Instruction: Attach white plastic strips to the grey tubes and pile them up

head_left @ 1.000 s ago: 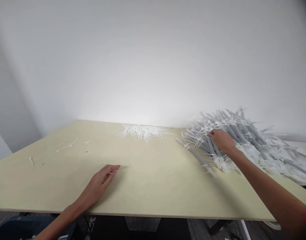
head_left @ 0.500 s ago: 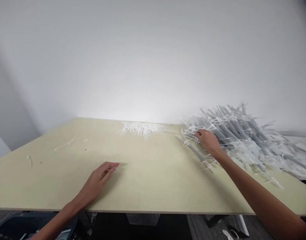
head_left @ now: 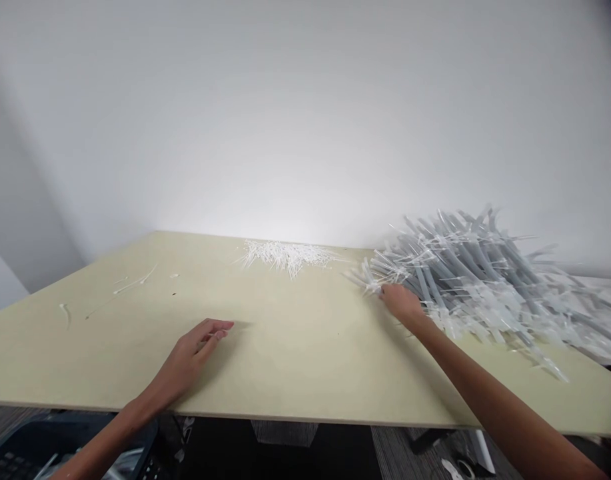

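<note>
My right hand (head_left: 402,305) reaches to the left edge of a large pile of grey tubes (head_left: 468,257) with clear wrapping and white cable ties around them. Its fingers are closed on one grey tube (head_left: 372,285) at the pile's near left side; the hand covers most of that tube. Over the front left of the table, my left hand (head_left: 198,347) hovers with its fingers lightly curved and the thumb apart from them. Nothing shows in it. A heap of loose white cable ties (head_left: 288,257) lies at the table's back edge.
A few stray cable ties (head_left: 135,283) lie on the left of the pale table (head_left: 285,360). Below the front edge at left stands a dark basket (head_left: 15,440) with light pieces inside. A roll of tape (head_left: 466,469) is on the floor at right. A white wall rises behind.
My right hand has moved down and toward me from the pile's upper left onto the separate tube, closing on it. My left hand has stayed nearly in place.
</note>
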### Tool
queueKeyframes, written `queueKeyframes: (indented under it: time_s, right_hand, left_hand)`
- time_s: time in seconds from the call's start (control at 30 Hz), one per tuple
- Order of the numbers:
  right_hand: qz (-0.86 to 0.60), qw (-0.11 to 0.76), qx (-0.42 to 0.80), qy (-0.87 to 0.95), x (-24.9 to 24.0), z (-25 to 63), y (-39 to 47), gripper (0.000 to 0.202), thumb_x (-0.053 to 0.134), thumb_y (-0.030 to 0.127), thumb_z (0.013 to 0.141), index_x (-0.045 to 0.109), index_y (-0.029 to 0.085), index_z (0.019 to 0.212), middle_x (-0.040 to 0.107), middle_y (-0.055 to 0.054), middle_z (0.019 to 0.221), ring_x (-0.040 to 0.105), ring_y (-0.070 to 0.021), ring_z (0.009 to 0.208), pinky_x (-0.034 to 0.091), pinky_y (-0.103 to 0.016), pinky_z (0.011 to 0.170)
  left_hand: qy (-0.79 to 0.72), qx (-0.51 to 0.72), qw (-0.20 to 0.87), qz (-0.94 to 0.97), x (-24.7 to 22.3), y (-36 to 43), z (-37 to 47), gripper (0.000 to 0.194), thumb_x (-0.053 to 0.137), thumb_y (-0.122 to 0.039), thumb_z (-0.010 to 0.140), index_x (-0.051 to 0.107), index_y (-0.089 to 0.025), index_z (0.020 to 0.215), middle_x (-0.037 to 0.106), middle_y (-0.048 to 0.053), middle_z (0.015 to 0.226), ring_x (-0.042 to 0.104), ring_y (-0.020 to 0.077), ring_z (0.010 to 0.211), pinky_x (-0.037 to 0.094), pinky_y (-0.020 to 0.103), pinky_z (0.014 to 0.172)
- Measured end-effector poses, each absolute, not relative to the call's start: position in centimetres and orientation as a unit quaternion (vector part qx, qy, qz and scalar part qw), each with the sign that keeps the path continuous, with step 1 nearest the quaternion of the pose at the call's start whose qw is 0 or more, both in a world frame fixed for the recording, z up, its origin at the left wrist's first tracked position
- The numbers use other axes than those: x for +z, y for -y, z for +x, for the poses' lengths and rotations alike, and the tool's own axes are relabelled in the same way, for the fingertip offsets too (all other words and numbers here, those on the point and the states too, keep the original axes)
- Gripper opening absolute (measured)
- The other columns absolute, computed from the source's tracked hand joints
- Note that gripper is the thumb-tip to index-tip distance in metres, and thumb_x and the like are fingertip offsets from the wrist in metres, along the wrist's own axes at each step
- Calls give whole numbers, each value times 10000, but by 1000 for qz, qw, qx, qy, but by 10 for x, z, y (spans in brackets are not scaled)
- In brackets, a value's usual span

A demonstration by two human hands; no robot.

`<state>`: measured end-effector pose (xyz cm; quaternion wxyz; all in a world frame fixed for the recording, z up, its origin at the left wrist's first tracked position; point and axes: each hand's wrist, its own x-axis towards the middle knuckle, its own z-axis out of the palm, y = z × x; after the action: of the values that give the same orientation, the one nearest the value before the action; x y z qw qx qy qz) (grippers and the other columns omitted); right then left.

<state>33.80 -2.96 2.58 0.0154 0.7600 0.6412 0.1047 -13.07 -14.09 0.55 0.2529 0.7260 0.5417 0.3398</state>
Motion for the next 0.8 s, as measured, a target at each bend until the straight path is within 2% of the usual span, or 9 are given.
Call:
queueKeyframes:
  time_s: [0.1,0.27,0.57,0.8]
  right_hand:
    - [769,44,111,-628,19,347,26,248,442,248,875,634,105,939,635,-182,964,616,-269,908,432,-325,675]
    - [750,-4,185,-635,19,349,26,323,379,272,901,651,105,955,625,-195,986,594,-286,949,450,-347,684]
    - [739,-23,217,-638,21,342,34,310,378,260,902,638,99,956,623,-196,959,579,-292,950,445,-350,695]
    - [795,11,124,-593,15,357,26,304,387,265,894,632,97,958,634,-198,961,621,-295,874,437,-357,661]
  left_hand:
    - [-546,344,240,725,6,143,-137,405,349,-465,875,602,-220,1075,623,61,1096,570,216,1021,451,362,894]
    - [-570,349,214,712,4,148,-150,401,365,-469,865,620,-225,1055,640,44,1059,595,198,975,470,322,863]
    - [-613,359,162,684,-7,163,-186,370,386,-495,849,615,-265,1027,646,4,1047,601,186,969,473,279,861]
    - [-612,383,-23,691,-26,195,-224,262,413,-407,840,553,-302,1034,605,14,1065,560,227,1016,420,383,945]
